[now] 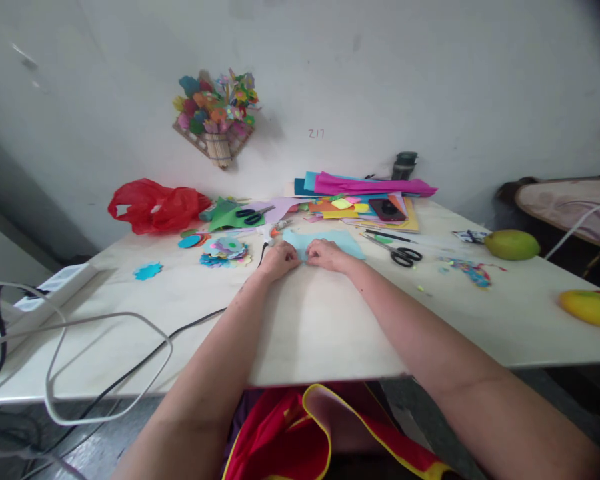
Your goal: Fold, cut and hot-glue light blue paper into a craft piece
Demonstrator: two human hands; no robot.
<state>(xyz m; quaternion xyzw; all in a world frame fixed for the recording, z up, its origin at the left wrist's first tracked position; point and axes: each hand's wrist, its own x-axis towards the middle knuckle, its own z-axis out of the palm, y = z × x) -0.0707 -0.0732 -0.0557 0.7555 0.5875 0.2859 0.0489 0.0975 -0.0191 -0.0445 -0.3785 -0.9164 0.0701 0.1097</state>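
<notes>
The counter [325, 333] carries two pairs of scissors [393, 250], two fruits [513, 245], one red plastic bag [157, 207], one phone [386, 211] and one dark container [405, 167], with one flower arrangement [218, 148] on the wall [340, 80].

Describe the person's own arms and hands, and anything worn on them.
The left hand and right hand are ungloved, and both forearms are bare, with no sleeves in view. No watch or bracelet shows at either wrist; the nails are too small to judge. Red cloth with yellow edging, perhaps an apron, covers the lap.
</notes>
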